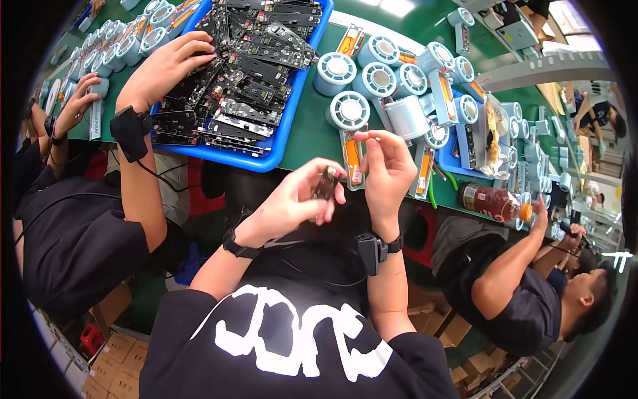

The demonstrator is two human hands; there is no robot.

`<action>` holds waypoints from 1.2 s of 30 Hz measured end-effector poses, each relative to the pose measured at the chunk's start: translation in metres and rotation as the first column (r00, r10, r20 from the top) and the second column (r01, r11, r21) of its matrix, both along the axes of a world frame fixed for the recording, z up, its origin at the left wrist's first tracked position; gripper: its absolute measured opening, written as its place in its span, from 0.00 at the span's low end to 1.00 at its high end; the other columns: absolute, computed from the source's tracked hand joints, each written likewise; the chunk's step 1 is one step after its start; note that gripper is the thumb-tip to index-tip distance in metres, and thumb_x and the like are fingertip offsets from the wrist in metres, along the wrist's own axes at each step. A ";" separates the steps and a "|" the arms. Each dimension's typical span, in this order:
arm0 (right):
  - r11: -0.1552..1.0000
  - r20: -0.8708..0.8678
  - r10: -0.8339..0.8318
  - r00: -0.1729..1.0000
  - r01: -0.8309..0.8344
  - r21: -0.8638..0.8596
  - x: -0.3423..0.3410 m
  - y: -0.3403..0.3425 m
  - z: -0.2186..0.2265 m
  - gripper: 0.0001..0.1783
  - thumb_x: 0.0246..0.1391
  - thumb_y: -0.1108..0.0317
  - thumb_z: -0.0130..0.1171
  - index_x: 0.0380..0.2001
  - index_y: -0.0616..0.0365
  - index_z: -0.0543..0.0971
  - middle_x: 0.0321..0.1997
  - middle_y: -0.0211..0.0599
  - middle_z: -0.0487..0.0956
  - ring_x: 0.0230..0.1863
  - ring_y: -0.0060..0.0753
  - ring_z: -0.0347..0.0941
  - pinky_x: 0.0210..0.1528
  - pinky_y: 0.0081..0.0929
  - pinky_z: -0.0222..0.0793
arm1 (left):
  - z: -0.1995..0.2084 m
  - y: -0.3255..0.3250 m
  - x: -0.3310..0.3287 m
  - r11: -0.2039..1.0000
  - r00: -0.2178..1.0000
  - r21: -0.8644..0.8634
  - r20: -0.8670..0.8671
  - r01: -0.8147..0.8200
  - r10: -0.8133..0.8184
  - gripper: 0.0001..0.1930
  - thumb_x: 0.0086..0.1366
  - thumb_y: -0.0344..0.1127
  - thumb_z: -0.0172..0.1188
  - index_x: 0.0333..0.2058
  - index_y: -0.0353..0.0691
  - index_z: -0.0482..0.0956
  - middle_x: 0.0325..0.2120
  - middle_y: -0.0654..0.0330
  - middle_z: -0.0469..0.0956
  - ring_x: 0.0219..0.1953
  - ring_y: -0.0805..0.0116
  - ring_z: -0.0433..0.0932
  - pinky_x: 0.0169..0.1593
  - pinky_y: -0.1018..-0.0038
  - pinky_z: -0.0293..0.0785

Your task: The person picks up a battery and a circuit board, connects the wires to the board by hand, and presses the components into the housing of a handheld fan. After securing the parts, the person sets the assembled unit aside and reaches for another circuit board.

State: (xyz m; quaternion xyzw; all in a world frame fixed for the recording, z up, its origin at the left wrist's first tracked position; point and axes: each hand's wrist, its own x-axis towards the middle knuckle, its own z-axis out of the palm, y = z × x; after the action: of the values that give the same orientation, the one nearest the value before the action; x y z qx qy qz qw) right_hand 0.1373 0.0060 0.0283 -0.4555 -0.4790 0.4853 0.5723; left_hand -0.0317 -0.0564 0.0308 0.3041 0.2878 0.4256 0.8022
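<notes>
My left hand [289,203] is closed around a small dark circuit board [325,183], held just off the table's front edge. Beside it, my right hand [387,166] pinches a thin wire lead [361,133] between thumb and forefinger; the wire's end is too small to make out. Right behind both hands lies a light blue fan unit [349,110] with a round slotted head. Its open handle shows an orange battery [353,161]. More fan units [379,80] of the same kind crowd the table behind it.
A blue tray [282,136] heaped with circuit boards [256,86] stands left on the green table [309,126]; a co-worker's hand [166,70] reaches into it. Green-handled pliers [433,189] and a bottle of dark red drink [490,201] lie at right, near another person.
</notes>
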 end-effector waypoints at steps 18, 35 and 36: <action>0.793 0.799 -0.372 0.472 -0.285 0.538 0.019 -0.012 0.018 0.14 0.46 0.81 0.66 0.37 0.56 0.82 0.41 0.42 0.78 0.44 0.45 0.75 0.46 0.36 0.71 | -0.019 0.015 0.022 0.899 0.902 -0.068 -0.044 -0.432 0.430 0.21 0.77 0.44 0.39 0.56 0.33 0.69 0.31 0.62 0.71 0.29 0.76 0.68 0.34 0.78 0.64; 0.956 0.681 -0.156 0.716 -0.065 0.287 0.016 -0.015 0.000 0.10 0.48 0.80 0.67 0.36 0.60 0.82 0.34 0.37 0.79 0.35 0.32 0.76 0.40 0.26 0.72 | -0.011 0.052 0.039 0.675 0.544 0.721 -0.507 -0.157 0.668 0.15 0.58 0.26 0.69 0.45 0.38 0.81 0.19 0.68 0.64 0.19 0.76 0.62 0.26 0.79 0.61; 0.970 0.613 -0.124 0.780 -0.034 0.239 0.016 -0.014 0.002 0.09 0.50 0.80 0.66 0.37 0.61 0.82 0.34 0.37 0.80 0.35 0.30 0.76 0.40 0.24 0.72 | -0.012 0.052 0.039 0.673 0.546 0.723 -0.506 -0.155 0.668 0.15 0.58 0.26 0.69 0.45 0.38 0.81 0.19 0.68 0.64 0.19 0.76 0.62 0.26 0.79 0.61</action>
State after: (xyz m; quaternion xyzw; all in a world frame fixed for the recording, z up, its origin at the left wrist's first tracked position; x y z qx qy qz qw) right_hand 0.1537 -0.0082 0.0305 -0.5301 -0.6844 0.2326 0.4432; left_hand 0.0071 -0.0048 0.0189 0.6037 0.5025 0.5183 0.3381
